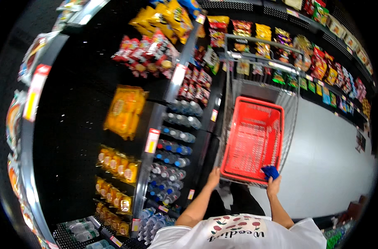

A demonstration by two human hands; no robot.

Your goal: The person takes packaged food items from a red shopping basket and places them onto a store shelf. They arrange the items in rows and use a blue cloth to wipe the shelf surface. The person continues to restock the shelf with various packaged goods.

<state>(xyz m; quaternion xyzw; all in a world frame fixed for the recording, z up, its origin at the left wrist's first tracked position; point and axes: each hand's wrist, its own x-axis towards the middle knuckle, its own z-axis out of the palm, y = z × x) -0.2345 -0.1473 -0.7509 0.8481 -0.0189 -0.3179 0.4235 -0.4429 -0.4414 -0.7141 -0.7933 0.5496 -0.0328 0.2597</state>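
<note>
A metal shopping cart (293,109) stands in front of me with a red plastic shopping basket (282,140) inside it. No goods show in the basket. My left hand (214,178) grips the near left corner of the cart, beside the basket's rim. At the near right corner, my right hand (273,186) holds a crumpled blue cloth (270,172) against the basket's rim. Whether its fingers also wrap the cart handle is hidden.
Shelving with bottled drinks (176,137), yellow snack packs (125,109) and red snack bags (148,53) runs close along the left. More bagged snacks (263,40) hang across the far end. Pale floor (326,162) extends to the right of the cart.
</note>
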